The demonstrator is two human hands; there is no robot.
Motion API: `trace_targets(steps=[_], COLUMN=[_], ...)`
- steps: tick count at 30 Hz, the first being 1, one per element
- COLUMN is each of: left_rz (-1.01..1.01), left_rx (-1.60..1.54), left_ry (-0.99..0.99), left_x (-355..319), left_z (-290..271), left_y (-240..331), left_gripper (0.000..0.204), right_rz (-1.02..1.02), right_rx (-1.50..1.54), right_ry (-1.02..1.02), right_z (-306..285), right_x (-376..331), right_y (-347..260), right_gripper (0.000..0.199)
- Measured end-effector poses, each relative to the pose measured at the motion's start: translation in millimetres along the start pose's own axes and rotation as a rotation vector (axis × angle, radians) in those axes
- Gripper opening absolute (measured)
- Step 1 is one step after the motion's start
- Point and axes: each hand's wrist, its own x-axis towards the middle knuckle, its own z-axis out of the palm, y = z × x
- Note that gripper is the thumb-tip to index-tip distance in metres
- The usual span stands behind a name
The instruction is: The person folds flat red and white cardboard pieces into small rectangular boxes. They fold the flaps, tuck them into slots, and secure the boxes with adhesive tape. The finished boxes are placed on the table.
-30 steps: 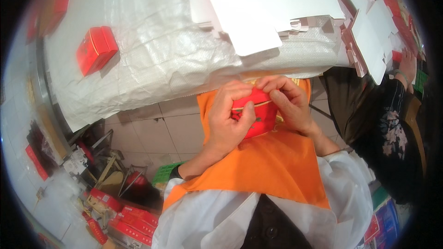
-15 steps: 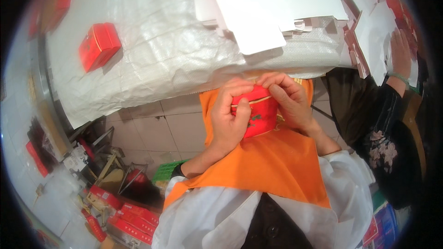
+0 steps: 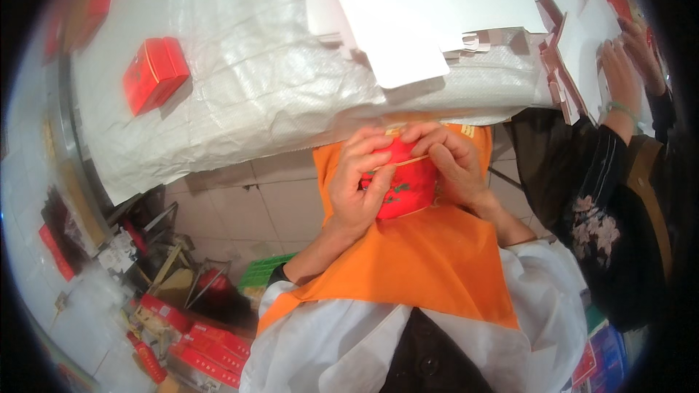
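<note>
Against my orange apron (image 3: pixel 429 262) I hold a small red box (image 3: pixel 408 189) with green markings and a thin gold line along the edge of its top. My left hand (image 3: pixel 358 182) grips its left side, thumb on the front and fingers over the top. From the right, my right hand (image 3: pixel 453 164) closes round the box with its thumb and fingers near the top edge. The fingers hide parts of the top and both sides. Another red box (image 3: pixel 155 75), closed, rests by itself on the white-sheeted table (image 3: pixel 240 80) to the left.
Flat white cardboard blanks (image 3: pixel 408 22) are stacked across the far table. At right, another person's hands (image 3: pixel 622 76) rest on more blanks (image 3: pixel 582 51). Red boxes (image 3: pixel 211 349) and a green crate (image 3: pixel 266 271) are on the floor at lower left.
The box's top edge now sits closer to its front, and my fingers have shifted slightly over it. At right, the other person's hand has moved left and a second hand shows.
</note>
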Motion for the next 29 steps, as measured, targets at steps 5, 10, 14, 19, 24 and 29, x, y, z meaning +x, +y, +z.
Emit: trace_targets(steps=[5,10,14,19,24,29], left_rz=[-0.095,-0.19,-0.58,-0.489,-0.068,0.743], left_rx=[-0.005,0.212,-0.276,-0.199,0.27,1.421], left_ry=[-0.047,-0.053,0.058,0.399,0.697,0.349], left_x=[-2.0,11.2,16.2,77.0,163.1,194.7], left_z=[-6.3,-21.4,-38.2,-119.1,-263.5,-318.8], left_y=[-3.4,6.6,23.6,55.2,47.3,21.4], left_gripper=[0.016,0.018,0.018,0.012,0.014,0.014], right_rz=[-0.066,-0.076,-0.123,-0.265,-0.251,-0.161], right_rx=[-0.135,-0.279,-0.197,-0.096,-0.096,-0.14], right_ry=[0.002,-0.014,-0.063,-0.125,-0.083,-0.021], right_z=[7.9,4.4,23.7,72.4,56.5,35.4], right_x=[-0.5,7.5,32.6,87.2,103.6,88.0], right_y=[-0.4,-2.5,-13.8,-63.3,-66.4,-28.2], right_gripper=[0.01,0.011,0.014,0.024,0.021,0.017])
